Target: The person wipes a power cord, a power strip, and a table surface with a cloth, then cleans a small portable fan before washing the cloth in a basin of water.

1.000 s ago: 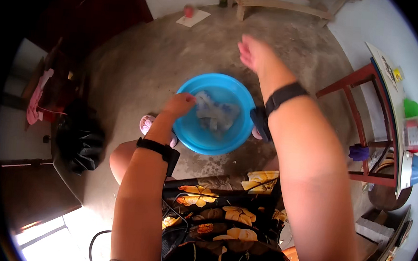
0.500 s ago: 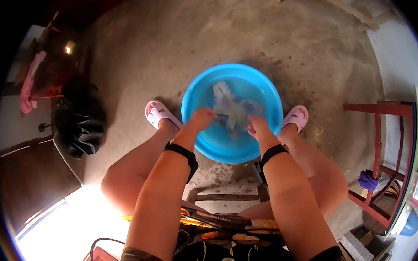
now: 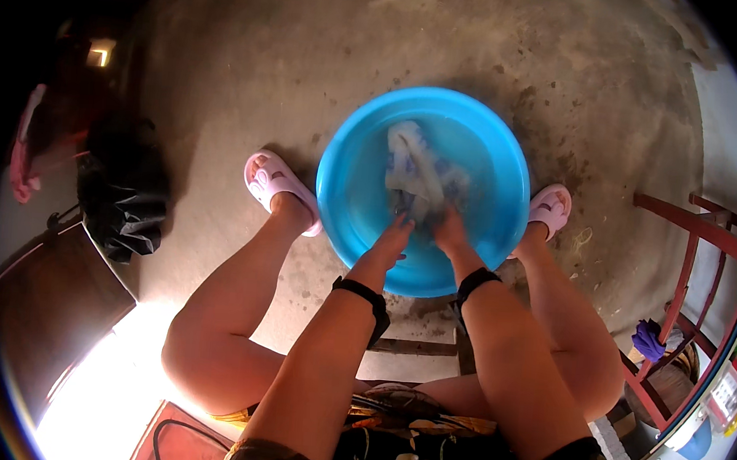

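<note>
A wet white cloth [image 3: 407, 158] with bluish patches lies bunched in cloudy water inside a round blue basin [image 3: 334, 186]. My left hand [image 3: 391, 241] reaches over the near part of the basin, fingers stretched toward the cloth's lower end and thumb apart. Beside it, my right hand [image 3: 450, 232] dips to the water at the cloth's near right edge. Its fingertips are blurred and partly hidden, so its grip does not show. Both wrists wear black bands.
The basin stands on a stained concrete floor [image 3: 252, 63] between my feet in pink slippers [image 3: 274, 182]. A black plastic bag [image 3: 126, 194] lies at left. On the right stands a red-framed table [image 3: 690, 220] with a purple cloth [image 3: 649, 340] on its lower bar.
Both hands have come closer together and down to the cloth's near end; before, they were apart with fingers curled. The view has shifted, and the basin looks larger.
</note>
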Demonstrator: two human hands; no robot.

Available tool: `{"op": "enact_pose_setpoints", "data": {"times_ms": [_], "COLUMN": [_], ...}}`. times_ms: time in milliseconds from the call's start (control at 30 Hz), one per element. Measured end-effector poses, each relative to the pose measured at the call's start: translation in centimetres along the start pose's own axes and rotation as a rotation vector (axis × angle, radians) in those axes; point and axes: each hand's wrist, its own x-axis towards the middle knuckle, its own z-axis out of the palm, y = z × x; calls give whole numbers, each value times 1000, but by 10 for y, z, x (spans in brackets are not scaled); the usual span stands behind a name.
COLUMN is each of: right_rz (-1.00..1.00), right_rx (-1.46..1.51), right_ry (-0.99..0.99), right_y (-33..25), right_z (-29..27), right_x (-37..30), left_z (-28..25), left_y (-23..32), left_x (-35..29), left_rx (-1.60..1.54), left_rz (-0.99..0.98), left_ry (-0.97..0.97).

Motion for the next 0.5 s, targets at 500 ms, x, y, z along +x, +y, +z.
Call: {"op": "enact_pose_setpoints", "data": {"times_ms": [500], "right_rz": [161], "right_rx": [727], "right_ry": [62], "right_y": [-90], "right_z": [-17], "right_x": [-41], "left_z": [25], "left_y": [27], "left_x": [-26], "left_rx": [-587], "left_rz": [132], "left_ry": [188]}}
